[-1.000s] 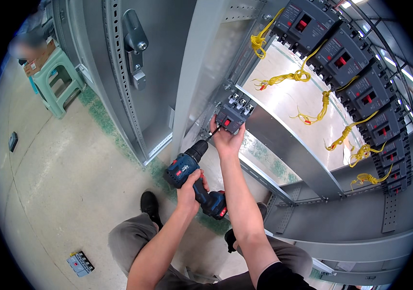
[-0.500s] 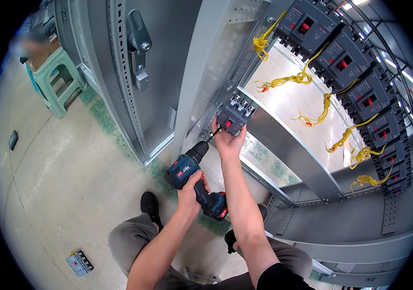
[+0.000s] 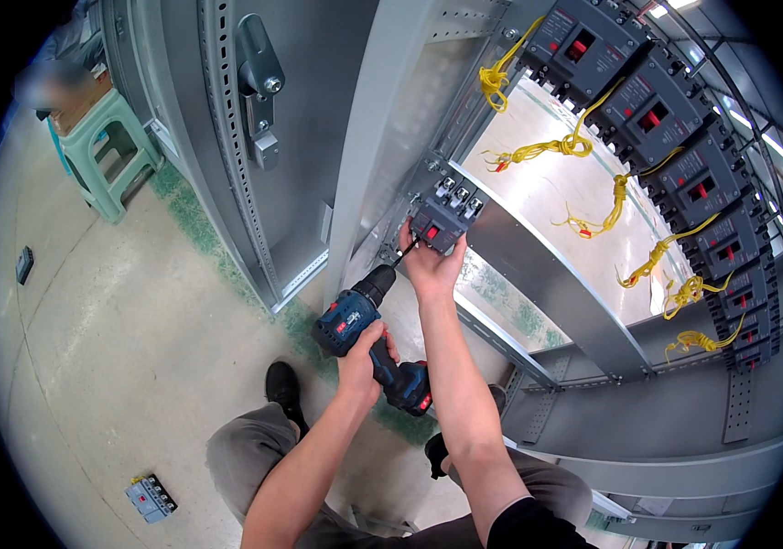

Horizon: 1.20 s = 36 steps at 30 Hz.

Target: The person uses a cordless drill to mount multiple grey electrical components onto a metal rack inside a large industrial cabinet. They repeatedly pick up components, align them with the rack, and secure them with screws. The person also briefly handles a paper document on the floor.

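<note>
My left hand [image 3: 361,368] is wrapped round the grip of a dark blue cordless drill [image 3: 348,318], its battery pack low and to the right. The drill's thin bit points up and right to the lower left edge of a small dark grey circuit breaker [image 3: 439,226]. Whether the tip sits in a screw is hidden. From below, my right hand [image 3: 434,268] holds this breaker against the cabinet's metal frame, thumb and fingers at its two sides. The breaker has a red switch and bare metal terminals along its top.
Several larger circuit breakers [image 3: 655,117] with bundled yellow wires [image 3: 567,146] line the right. A grey cabinet door [image 3: 309,119] with a handle [image 3: 261,69] stands left. Another breaker [image 3: 151,499] and a small dark object [image 3: 25,264] lie on the floor. A person sits beyond the green stool [image 3: 112,151].
Almost nothing differs. Both hands, the drill and the breaker keep their places, and the view has shifted very slightly.
</note>
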Each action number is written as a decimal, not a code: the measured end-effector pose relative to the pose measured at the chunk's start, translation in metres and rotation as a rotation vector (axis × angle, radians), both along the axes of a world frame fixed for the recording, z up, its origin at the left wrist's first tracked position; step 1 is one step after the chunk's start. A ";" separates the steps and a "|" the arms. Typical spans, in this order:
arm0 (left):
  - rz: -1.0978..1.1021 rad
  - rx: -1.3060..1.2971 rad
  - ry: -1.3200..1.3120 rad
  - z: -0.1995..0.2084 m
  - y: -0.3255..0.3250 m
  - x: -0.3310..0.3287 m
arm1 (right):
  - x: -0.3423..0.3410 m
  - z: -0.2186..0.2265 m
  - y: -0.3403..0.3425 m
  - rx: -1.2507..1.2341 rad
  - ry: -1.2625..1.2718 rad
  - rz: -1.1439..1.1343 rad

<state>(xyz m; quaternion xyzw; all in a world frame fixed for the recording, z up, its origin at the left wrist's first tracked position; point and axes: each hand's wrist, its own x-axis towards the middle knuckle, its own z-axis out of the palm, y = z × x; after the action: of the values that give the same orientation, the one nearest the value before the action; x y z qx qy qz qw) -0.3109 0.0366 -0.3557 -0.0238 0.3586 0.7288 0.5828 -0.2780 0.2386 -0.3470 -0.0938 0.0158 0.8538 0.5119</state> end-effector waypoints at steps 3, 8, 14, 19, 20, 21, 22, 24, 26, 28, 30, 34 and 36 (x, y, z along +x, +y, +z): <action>0.013 0.007 -0.005 0.000 0.001 0.001 | -0.001 -0.002 0.001 0.006 0.005 0.016; 0.010 0.015 -0.019 0.000 0.002 0.000 | -0.001 -0.005 0.001 0.011 0.004 0.015; -0.011 0.010 -0.010 -0.001 0.002 -0.002 | 0.002 -0.005 0.002 0.016 0.004 0.013; -0.010 0.026 -0.007 -0.006 0.002 -0.004 | 0.002 0.000 -0.001 -0.020 -0.011 0.003; -0.007 0.026 -0.007 -0.007 0.002 -0.005 | 0.002 0.000 -0.003 -0.014 0.001 0.025; 0.000 0.025 -0.007 -0.006 0.002 -0.003 | 0.003 0.000 -0.002 -0.016 0.012 0.026; 0.008 0.023 -0.007 -0.004 0.003 -0.002 | 0.004 -0.001 -0.001 -0.017 0.024 0.027; 0.017 0.021 -0.016 -0.004 0.004 -0.002 | 0.004 -0.001 -0.001 -0.015 0.032 0.028; 0.020 0.021 -0.033 -0.007 0.004 -0.003 | 0.003 0.000 -0.003 -0.008 0.023 0.028; 0.017 0.008 -0.034 -0.006 0.005 -0.004 | 0.003 -0.001 -0.002 0.014 0.006 0.027; 0.015 0.000 -0.035 -0.004 0.005 -0.004 | 0.002 -0.001 -0.001 0.020 -0.005 0.021; 0.023 0.009 -0.040 -0.003 0.006 -0.002 | 0.003 -0.001 0.000 0.021 -0.015 0.020; 0.026 0.021 -0.037 -0.003 0.007 0.000 | 0.003 -0.002 0.000 0.017 -0.028 0.024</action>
<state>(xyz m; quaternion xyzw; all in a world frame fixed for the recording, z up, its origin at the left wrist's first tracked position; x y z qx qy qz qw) -0.3113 0.0436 -0.3591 -0.0358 0.3398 0.7394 0.5802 -0.2750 0.2387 -0.3488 -0.1016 0.0002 0.8585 0.5027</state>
